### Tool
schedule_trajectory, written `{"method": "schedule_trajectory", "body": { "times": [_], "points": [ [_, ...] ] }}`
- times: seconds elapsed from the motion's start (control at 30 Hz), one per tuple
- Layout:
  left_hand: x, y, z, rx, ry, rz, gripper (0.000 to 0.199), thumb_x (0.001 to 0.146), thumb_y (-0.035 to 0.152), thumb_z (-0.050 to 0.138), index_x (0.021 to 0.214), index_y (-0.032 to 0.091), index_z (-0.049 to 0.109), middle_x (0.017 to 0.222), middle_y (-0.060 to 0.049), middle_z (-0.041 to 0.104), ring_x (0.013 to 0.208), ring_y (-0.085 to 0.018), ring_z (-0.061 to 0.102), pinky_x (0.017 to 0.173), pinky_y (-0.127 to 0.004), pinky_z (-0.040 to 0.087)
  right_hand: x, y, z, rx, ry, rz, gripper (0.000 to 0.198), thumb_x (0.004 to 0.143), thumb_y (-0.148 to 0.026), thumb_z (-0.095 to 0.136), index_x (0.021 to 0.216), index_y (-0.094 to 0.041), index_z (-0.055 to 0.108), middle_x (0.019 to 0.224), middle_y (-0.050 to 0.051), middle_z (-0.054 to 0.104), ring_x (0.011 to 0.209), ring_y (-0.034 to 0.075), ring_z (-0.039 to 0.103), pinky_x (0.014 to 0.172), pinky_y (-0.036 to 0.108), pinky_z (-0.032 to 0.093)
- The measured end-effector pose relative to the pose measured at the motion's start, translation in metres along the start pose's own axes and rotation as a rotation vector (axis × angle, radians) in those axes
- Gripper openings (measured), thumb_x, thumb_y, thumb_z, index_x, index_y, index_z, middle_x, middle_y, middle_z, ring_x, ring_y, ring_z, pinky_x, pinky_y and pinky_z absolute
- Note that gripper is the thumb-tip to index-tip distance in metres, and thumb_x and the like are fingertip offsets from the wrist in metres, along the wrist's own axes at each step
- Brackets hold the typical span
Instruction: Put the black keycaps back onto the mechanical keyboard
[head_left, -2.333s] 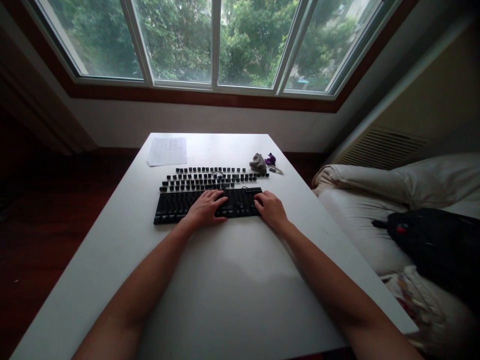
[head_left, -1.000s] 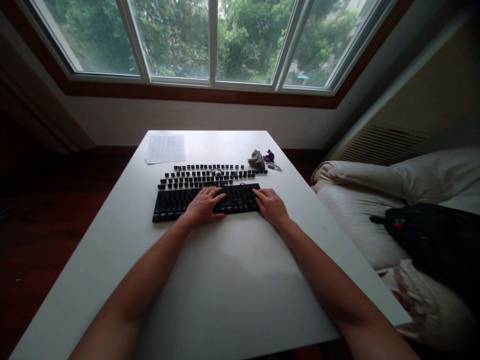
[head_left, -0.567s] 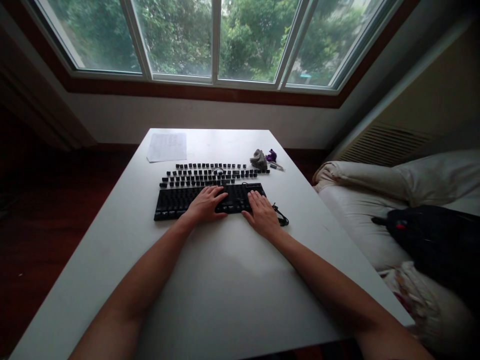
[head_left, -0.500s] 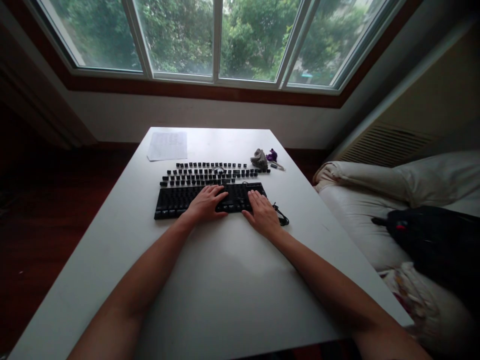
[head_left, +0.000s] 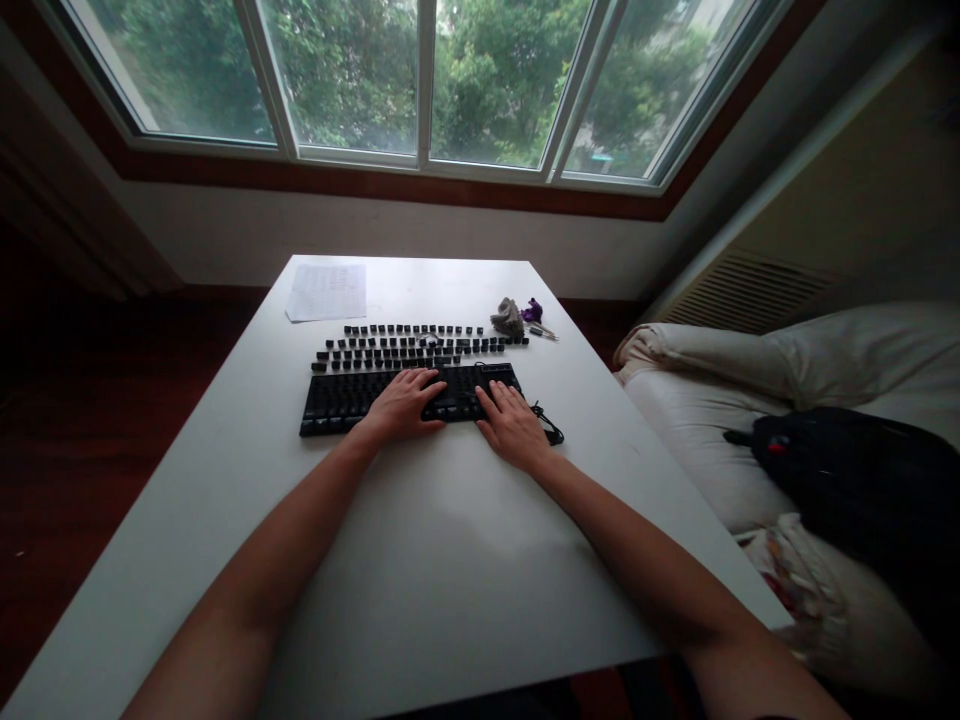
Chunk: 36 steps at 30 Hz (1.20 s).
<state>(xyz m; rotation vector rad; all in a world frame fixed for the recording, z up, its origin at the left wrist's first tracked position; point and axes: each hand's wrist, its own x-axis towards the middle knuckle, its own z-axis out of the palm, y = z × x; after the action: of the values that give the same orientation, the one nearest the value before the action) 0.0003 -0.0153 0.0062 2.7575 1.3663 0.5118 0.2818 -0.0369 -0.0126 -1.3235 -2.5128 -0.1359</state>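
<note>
1. Resting your left hand (head_left: 403, 405) on the black keyboard (head_left: 341, 400), you have it open, fingers spread toward the far edge and thumb out to the right near the front edge; nothing is gripped.
2. Your right hand (head_left: 513, 425) is open too, laid palm down over the keyboard's right end, with the thumb angled inward; you hold nothing in it that shows.
3. The keyboard lies flat and lengthwise before you on the white table (head_left: 450, 560), and its left part sticks out uncovered past your left hand.
4. A bunched black cable (head_left: 555, 436) lies on the table just beside your right hand, on its outer side.
5. Beyond the keyboard's far edge you have small black keycaps (head_left: 444, 360) set out in several rows; a pale item among them is too small to make out.
6. Near the right ends of those rows sit a crumpled grey cloth (head_left: 508, 318), a purple bundle (head_left: 532, 311) just beside it, and a few slim tools (head_left: 544, 331).
7. At the table's far left corner lies a paper sheet (head_left: 328, 292).
8. To your right, apart from the table, a dark bag (head_left: 855, 480) rests on pale bedding (head_left: 690, 440).
</note>
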Motion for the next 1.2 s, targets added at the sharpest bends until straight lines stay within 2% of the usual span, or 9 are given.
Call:
{"method": "schedule_trajectory", "body": {
  "times": [0.1, 0.2, 0.37, 0.47, 0.63, 0.8, 0.97, 1.2],
  "points": [
    [-0.001, 0.002, -0.001, 0.011, 0.002, 0.002, 0.075, 0.082, 0.057, 0.072, 0.146, 0.022, 0.054, 0.155, -0.013, 0.045, 0.142, -0.035, 0.04, 0.121, -0.051, 0.029, -0.001, 0.0, 0.0, 0.024, 0.023, 0.012, 0.069, 0.098, -0.045, 0.055, 0.158, -0.016, 0.038, 0.163, 0.016, 0.037, 0.152, 0.033, 0.031, 0.124, 0.053, 0.026],
    [-0.001, 0.003, -0.003, 0.011, -0.003, 0.002, 0.075, 0.081, 0.057, 0.072, 0.146, 0.022, 0.054, 0.155, -0.014, 0.045, 0.142, -0.035, 0.04, 0.121, -0.051, 0.029, 0.005, 0.001, -0.001, 0.062, 0.075, 0.053, 0.057, 0.1, -0.041, 0.052, 0.152, -0.017, 0.047, 0.157, 0.015, 0.046, 0.147, 0.032, 0.039, 0.122, 0.054, 0.028],
    [0.0, 0.002, -0.005, 0.003, -0.004, 0.005, 0.075, 0.081, 0.057, 0.073, 0.146, 0.025, 0.053, 0.155, -0.012, 0.045, 0.142, -0.035, 0.04, 0.12, -0.052, 0.03, 0.035, 0.011, -0.007, 0.17, 0.123, 0.115, 0.031, 0.1, -0.034, 0.051, 0.121, -0.021, 0.071, 0.133, 0.012, 0.066, 0.125, 0.028, 0.057, 0.11, 0.046, 0.041],
    [0.0, 0.001, -0.006, -0.008, -0.006, 0.008, 0.076, 0.08, 0.057, 0.073, 0.146, 0.025, 0.054, 0.155, -0.012, 0.045, 0.143, -0.035, 0.04, 0.121, -0.052, 0.029, 0.062, 0.019, -0.008, 0.195, 0.077, 0.145, 0.027, 0.1, -0.031, 0.051, 0.115, -0.022, 0.072, 0.115, 0.009, 0.072, 0.11, 0.025, 0.063, 0.101, 0.04, 0.046],
    [0.001, -0.001, -0.009, -0.026, -0.013, 0.012, 0.076, 0.079, 0.053, 0.076, 0.146, 0.026, 0.054, 0.156, -0.012, 0.045, 0.142, -0.035, 0.041, 0.121, -0.053, 0.03, 0.107, 0.021, -0.005, 0.173, 0.025, 0.142, 0.024, 0.099, -0.03, 0.056, 0.116, -0.023, 0.071, 0.115, 0.008, 0.072, 0.108, 0.023, 0.062, 0.096, 0.034, 0.046],
    [0.002, 0.0, -0.014, -0.048, -0.012, 0.023, 0.074, 0.079, 0.053, 0.076, 0.145, 0.026, 0.055, 0.155, -0.011, 0.046, 0.142, -0.034, 0.041, 0.121, -0.053, 0.03, 0.142, 0.017, -0.002, 0.118, -0.065, 0.235, 0.022, 0.097, -0.032, 0.058, 0.113, -0.022, 0.071, 0.107, 0.008, 0.074, 0.101, 0.023, 0.065, 0.087, 0.032, 0.047],
    [0.001, -0.001, -0.018, -0.06, -0.015, 0.034, 0.074, 0.08, 0.052, 0.077, 0.145, 0.027, 0.054, 0.154, -0.011, 0.047, 0.142, -0.033, 0.042, 0.121, -0.053, 0.031, 0.16, 0.018, 0.008, 0.114, -0.141, 0.325, 0.017, 0.092, -0.033, 0.064, 0.104, -0.023, 0.071, 0.105, 0.006, 0.075, 0.097, 0.022, 0.066, 0.083, 0.03, 0.047],
    [0.002, -0.005, -0.012, -0.097, 0.008, 0.043, 0.073, 0.078, 0.051, 0.079, 0.143, 0.027, 0.056, 0.154, -0.01, 0.048, 0.141, -0.034, 0.043, 0.121, -0.053, 0.031, 0.164, 0.019, 0.014, 0.102, -0.187, 0.406, 0.016, 0.091, -0.032, 0.064, 0.104, -0.025, 0.07, 0.104, 0.005, 0.075, 0.099, 0.022, 0.067, 0.084, 0.03, 0.048]
  ]
}}
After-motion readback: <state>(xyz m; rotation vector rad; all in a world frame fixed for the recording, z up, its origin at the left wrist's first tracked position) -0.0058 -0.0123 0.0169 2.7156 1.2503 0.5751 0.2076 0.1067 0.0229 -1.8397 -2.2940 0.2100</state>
